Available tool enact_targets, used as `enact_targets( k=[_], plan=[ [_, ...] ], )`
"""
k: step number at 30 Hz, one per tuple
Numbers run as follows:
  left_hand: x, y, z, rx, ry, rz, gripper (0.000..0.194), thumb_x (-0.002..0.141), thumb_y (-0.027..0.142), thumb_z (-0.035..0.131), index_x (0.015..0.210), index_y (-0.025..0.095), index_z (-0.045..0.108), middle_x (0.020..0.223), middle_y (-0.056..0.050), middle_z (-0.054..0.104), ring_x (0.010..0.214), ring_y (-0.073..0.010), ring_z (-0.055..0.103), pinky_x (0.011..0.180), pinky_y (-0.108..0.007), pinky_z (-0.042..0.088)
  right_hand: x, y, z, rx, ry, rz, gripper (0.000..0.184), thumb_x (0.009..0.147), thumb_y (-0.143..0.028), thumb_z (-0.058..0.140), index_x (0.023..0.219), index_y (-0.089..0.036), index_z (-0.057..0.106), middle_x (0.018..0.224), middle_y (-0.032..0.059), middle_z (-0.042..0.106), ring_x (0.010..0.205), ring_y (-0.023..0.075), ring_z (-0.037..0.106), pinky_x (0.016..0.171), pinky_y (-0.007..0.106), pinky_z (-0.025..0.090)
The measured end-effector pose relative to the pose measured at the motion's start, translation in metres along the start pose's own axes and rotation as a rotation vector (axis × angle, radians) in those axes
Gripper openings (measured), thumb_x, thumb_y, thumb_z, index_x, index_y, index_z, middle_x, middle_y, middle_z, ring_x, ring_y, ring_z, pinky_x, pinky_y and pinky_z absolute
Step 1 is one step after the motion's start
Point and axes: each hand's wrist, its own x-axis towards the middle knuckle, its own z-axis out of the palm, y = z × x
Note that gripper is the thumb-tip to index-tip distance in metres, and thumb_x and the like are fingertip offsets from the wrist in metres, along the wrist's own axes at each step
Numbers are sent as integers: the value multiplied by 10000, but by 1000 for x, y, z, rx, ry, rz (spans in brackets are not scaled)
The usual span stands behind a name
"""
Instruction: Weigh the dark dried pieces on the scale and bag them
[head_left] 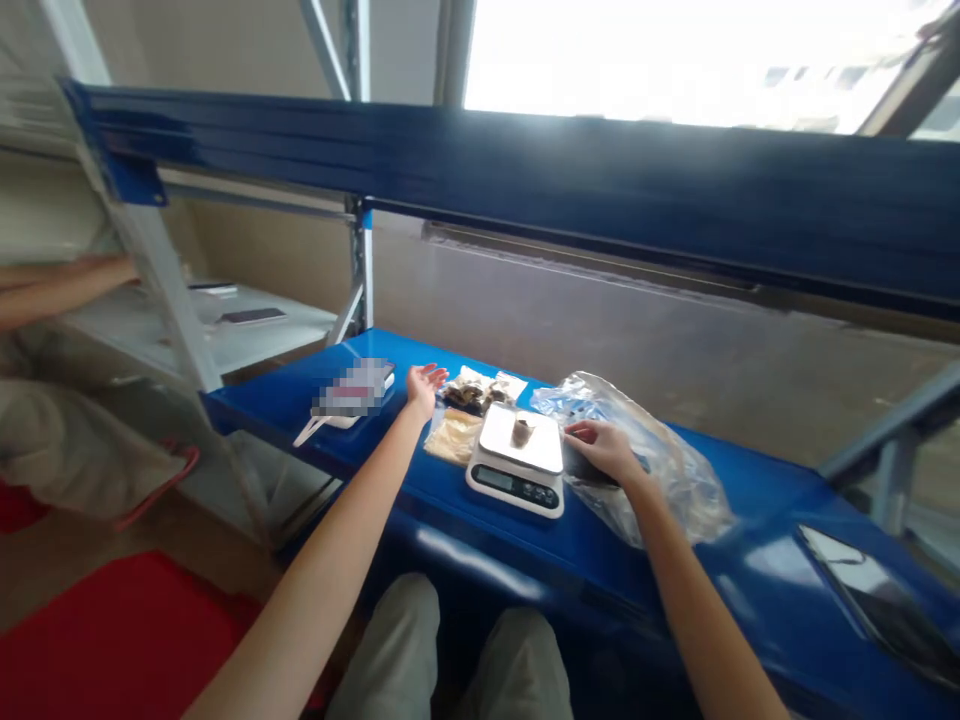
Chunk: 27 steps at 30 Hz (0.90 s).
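A white kitchen scale (495, 500) with a dark display panel stands in front of me. A small brownish piece (523, 431) rests on its plate. My left hand (426, 388) is open, palm up, above the shelf to the left of the scale, holding nothing. Close by it lie small clear packets with dark brown contents (469, 392) and a flat bag of pale yellowish material (453, 437). My right hand (604, 450) is at the scale's right side, by a large clear plastic bag (675, 470) with something dark at its mouth. Its fingers are curled together; what they hold is hidden.
On the blue shelf (607, 560), a blurred-out device (356, 388) with a white strap lies left and a phone (862, 590) right. A blue beam (480, 170) crosses above. Another person's arm (67, 285) reaches over a grey shelf; a red stool (127, 630) stands lower left.
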Motion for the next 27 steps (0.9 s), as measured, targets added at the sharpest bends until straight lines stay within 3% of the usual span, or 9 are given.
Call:
enact_targets(
  k=[7,11,20,27],
  plan=[
    [3,8,-4,-104,-33,-143,179,765,214,347,804,170,516,826,-97,619,777,-216,642,665,-314,466,2,2,1,66,28,-23,218,705,-328,616,844,-180,696,810,58,717,740,185,653,659,254,475],
    [3,10,-1,-37,-7,-133,159,748,158,349,762,178,506,777,-67,600,735,-178,631,647,-283,466,-1,-2,-1,23,-92,-53,207,661,-248,632,846,-197,708,843,41,719,758,191,644,663,247,465],
    [8,12,5,69,69,-122,187,818,208,339,725,188,501,745,-35,585,774,-166,616,715,-316,499,1,-15,-3,-7,-82,-10,190,632,-254,679,794,-163,719,832,43,714,757,181,625,647,225,439],
    [5,15,5,58,47,-158,270,890,207,297,733,212,516,718,33,614,803,-130,606,700,-311,537,3,-14,-6,32,-84,-52,194,669,-177,658,847,-144,726,847,40,716,762,151,622,668,203,433]
  ],
)
